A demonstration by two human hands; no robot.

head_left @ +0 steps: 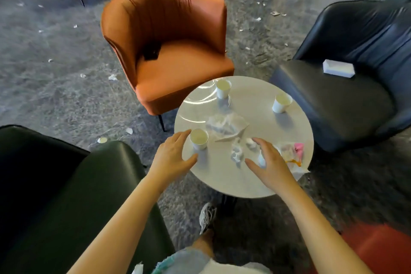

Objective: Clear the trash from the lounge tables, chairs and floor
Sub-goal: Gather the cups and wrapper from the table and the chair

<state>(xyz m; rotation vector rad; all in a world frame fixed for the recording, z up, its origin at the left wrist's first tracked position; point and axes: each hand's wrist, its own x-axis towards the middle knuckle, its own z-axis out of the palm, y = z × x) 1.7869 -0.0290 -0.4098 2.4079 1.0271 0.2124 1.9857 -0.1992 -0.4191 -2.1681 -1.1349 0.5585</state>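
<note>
left grip (pixel 172 154): spread apart, empty, sat just beside paper cup (pixel 199 139)
right grip (pixel 268 162): spread apart, empty, was over crumpled tissues (pixel 236 153)
tabletop (pixel 222 182): carried both, plus wrapper (pixel 293 153)

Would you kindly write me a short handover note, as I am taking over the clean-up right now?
Left hand open beside the near cup, holding nothing. Right hand open over the crumpled tissues. Done: nothing visibly cleared. To do: near cup, far cup, right cup, tissues, flat napkin and pink wrapper on the round table; white box on the black chair; paper scraps on the floor.
</note>
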